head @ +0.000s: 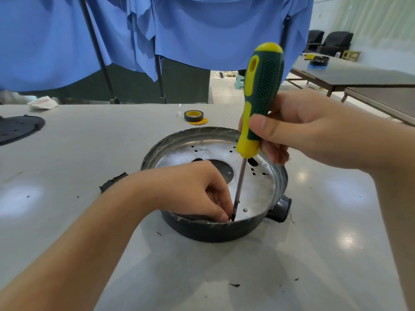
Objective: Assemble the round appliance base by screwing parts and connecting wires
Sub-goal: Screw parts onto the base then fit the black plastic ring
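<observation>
The round appliance base (202, 232), dark outside with a silver perforated plate (258, 189) inside, sits mid-table. My right hand (298, 131) grips the green and yellow handle of a screwdriver (262, 90), held nearly upright. Its shaft runs down to the plate's near edge. My left hand (197, 189) reaches into the base, fingertips pinched together right at the screwdriver tip. Whatever they hold there is too small to make out. A black knob (281, 208) sticks out of the base's right side.
A roll of black tape with a yellow core (193, 116) lies beyond the base. A black perforated disc (18, 129) is at the far left, a small black part (112, 181) left of the base. Blue cloth hangs behind the table. Small dark scraps dot the tabletop.
</observation>
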Motion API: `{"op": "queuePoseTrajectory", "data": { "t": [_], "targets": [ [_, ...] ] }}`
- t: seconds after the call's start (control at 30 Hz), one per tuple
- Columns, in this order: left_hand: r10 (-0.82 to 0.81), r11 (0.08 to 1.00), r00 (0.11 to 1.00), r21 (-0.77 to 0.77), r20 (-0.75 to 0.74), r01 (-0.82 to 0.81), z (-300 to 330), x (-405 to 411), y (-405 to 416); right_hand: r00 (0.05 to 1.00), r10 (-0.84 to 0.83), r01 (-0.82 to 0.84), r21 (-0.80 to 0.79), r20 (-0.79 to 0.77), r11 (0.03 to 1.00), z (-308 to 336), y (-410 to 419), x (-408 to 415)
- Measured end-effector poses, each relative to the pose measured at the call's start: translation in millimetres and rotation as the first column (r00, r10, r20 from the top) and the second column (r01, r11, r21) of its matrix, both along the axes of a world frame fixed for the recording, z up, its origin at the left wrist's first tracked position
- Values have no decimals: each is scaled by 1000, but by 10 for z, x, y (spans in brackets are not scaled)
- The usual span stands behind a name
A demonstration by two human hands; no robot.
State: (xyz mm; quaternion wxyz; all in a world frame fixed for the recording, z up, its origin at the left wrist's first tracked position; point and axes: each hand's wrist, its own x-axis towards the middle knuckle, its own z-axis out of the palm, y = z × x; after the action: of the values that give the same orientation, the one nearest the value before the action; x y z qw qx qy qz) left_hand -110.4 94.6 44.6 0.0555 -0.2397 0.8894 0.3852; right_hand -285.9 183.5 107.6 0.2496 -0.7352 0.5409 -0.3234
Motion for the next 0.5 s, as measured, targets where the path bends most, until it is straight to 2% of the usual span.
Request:
{"op": "queuePoseTrajectory", "data": {
  "t": [0.37, 0.5],
  "targets": [
    [-13, 1000, 1000, 1, 6, 13, 13, 6, 7, 997, -1, 3, 32, -74, 999, 16, 19, -16],
    [-26, 999, 1000, -29, 17, 27, 17, 15, 12, 997, -19, 17, -35, -73, 999, 14, 13, 29]
  ]
}}
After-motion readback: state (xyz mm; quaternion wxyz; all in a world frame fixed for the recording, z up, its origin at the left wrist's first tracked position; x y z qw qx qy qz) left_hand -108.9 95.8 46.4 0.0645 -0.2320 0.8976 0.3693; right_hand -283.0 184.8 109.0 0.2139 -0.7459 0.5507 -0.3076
